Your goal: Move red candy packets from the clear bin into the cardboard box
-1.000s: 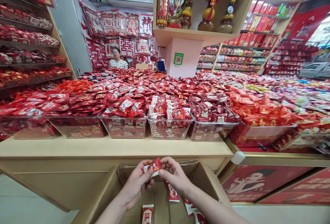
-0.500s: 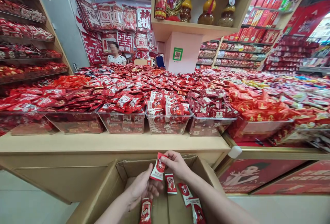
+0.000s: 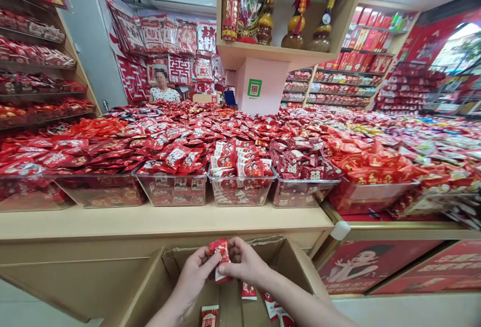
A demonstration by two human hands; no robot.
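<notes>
Over the cardboard box I hold a small red-and-white wrapped packet between both hands. My left hand grips its left edge, with the thumb lying on its front. On the other side, my right hand pinches its lower right part between thumb and curled fingers. More packets of this look lie loose on the box floor: one wrapped packet under my right wrist, a second packet at the lower left, and others partly hidden beneath my right forearm.
Beyond the box runs a wooden counter. Along it stand clear plastic bins, one clear bin heaped with red-and-white packets. A white corner guard caps the counter's corner. A display shelf overhangs the middle. A person is at the back.
My left hand has come up from beside the packet and closed on it. The packet has shifted left and tilted. The view has turned slightly upward.
</notes>
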